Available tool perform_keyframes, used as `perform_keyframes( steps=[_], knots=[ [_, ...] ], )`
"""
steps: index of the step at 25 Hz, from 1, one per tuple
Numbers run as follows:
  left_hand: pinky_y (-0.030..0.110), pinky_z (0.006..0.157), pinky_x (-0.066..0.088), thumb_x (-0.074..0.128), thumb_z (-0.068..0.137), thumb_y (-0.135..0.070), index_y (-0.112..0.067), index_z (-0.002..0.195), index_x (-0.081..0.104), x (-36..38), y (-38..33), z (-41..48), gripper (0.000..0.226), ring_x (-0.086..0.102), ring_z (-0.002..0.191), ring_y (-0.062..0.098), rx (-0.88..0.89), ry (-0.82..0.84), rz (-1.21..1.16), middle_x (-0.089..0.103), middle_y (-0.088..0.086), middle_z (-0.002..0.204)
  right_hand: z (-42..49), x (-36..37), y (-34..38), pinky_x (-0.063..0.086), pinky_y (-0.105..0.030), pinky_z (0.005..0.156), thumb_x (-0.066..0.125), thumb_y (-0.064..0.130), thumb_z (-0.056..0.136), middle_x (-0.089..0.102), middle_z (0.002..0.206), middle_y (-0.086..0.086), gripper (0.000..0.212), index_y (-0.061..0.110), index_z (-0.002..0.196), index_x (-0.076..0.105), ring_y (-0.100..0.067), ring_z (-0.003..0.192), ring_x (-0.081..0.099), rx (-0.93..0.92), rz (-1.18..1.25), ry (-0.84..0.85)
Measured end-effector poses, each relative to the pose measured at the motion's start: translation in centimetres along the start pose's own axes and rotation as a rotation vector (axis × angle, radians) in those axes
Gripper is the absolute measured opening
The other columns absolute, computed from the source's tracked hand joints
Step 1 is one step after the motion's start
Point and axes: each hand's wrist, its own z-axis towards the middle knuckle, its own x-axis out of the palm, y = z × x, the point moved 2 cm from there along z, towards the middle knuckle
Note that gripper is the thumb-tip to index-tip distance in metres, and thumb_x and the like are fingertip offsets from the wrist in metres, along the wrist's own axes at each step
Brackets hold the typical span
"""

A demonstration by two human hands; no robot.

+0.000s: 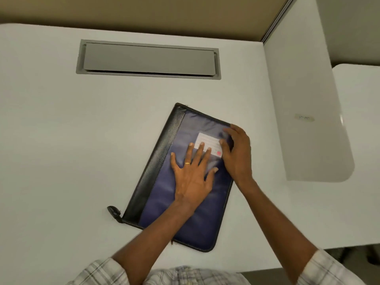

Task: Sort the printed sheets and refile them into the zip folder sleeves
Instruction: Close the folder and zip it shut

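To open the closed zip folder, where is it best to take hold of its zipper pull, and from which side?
Pinch the black zipper pull with thumb and forefinger, coming from the left: it sticks out past the zip folder's near-left corner onto the desk, free on that side. The left hand looks nearer.

Nothing is legible: the label point(206, 140) on the zip folder point(164, 202) shows only ruled lines, and the small sticker point(304, 118) on the side panel point(298, 79) is blurred.
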Motion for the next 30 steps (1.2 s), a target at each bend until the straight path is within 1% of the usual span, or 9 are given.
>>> perform_keyframes(
  steps=[3,5,7,12,15,19,23,25,30],
  knots=[
    [0.05,0.116,0.035,0.049,0.102,-0.042,-0.022,0.151,0.048,-2.8,4.2,0.1,0.053,0.044,0.143,0.024,-0.142,-0.14,-0.187,0.048,-0.001,0.156,-8.6,-2.6,-1.8,0.047,-0.029,0.106,0.075,0.012,0.091,0.053,0.14,-0.001,0.052,0.015,0.139,0.054,-0.02,0.126,0.054,0.25,0.181,-0.037],
    [0.048,0.11,0.042,0.055,0.102,-0.032,-0.017,0.148,0.051,-4.1,7.9,-0.8,0.049,0.047,0.136,0.028,-0.204,-0.175,-0.263,0.053,0.004,0.15,-13.4,-3.1,-1.8,0.05,-0.011,0.089,0.077,0.012,0.089,0.054,0.137,0.003,0.059,0.017,0.142,0.05,-0.016,0.115,0.059,0.45,0.317,0.02],
    [0.046,0.108,0.044,0.06,0.102,-0.025,-0.015,0.149,0.049,-4.9,11.0,-2.6,0.049,0.048,0.132,0.028,-0.289,-0.152,-0.412,0.053,0.005,0.147,-16.6,-2.4,-1.6,0.051,-0.006,0.076,0.077,0.01,0.089,0.06,0.131,0.0,0.057,0.016,0.14,0.052,-0.015,0.108,0.064,0.603,0.393,0.059],
    [0.041,0.094,0.05,0.065,0.1,-0.026,-0.019,0.133,0.069,-6.1,13.8,-3.9,0.035,0.067,0.111,0.033,-0.384,-0.034,-0.492,0.071,0.012,0.122,-17.5,-1.6,-1.8,0.058,-0.02,0.082,0.076,0.001,0.087,0.073,0.109,0.0,0.034,0.018,0.115,0.066,-0.013,0.097,0.071,0.793,0.597,-0.027],
    [0.042,0.095,0.054,0.079,0.09,-0.029,-0.022,0.123,0.076,-6.2,14.4,-3.1,0.034,0.072,0.105,0.027,-0.438,0.026,-0.667,0.077,0.005,0.111,-16.2,-2.2,-2.5,0.06,-0.029,0.082,0.07,-0.005,0.09,0.075,0.098,-0.007,0.021,0.01,0.105,0.07,-0.02,0.09,0.07,0.919,0.759,-0.055],
    [0.045,0.095,0.059,0.084,0.085,-0.021,-0.018,0.119,0.076,-5.4,13.6,-2.3,0.035,0.073,0.101,0.023,-0.504,0.092,-0.997,0.077,-0.001,0.103,-13.5,-4.2,-4.7,0.058,-0.037,0.095,0.068,0.001,0.092,0.074,0.113,-0.011,0.03,0.003,0.122,0.07,-0.026,0.105,0.07,0.932,0.739,-0.018],
    [0.025,0.074,0.061,0.079,0.089,-0.011,-0.011,0.119,0.074,-4.8,9.7,-0.9,0.03,0.072,0.093,0.02,-0.499,0.11,-1.167,0.074,0.001,0.098,-9.2,-8.4,-4.3,0.054,-0.03,0.073,0.059,0.001,0.093,0.075,0.099,-0.009,0.019,0.008,0.099,0.076,-0.024,0.087,0.067,0.829,0.626,-0.163],
    [0.023,0.071,0.059,0.08,0.089,-0.012,-0.01,0.12,0.074,-4.2,7.8,0.1,0.031,0.071,0.095,0.021,-0.502,0.091,-1.212,0.074,0.003,0.1,-6.6,-9.5,-4.3,0.051,-0.03,0.069,0.054,0.0,0.091,0.073,0.096,-0.011,0.022,0.006,0.095,0.075,-0.023,0.082,0.063,0.723,0.495,-0.213],
    [0.021,0.07,0.058,0.08,0.089,-0.012,-0.008,0.122,0.072,-3.6,4.1,3.7,0.034,0.07,0.089,0.017,-0.538,0.011,-1.199,0.074,0.008,0.103,-1.8,-10.1,-5.0,0.054,-0.029,0.088,0.046,-0.005,0.095,0.07,0.108,-0.006,0.035,0.004,0.118,0.071,-0.023,0.095,0.065,0.532,0.198,-0.314]
  ],
)
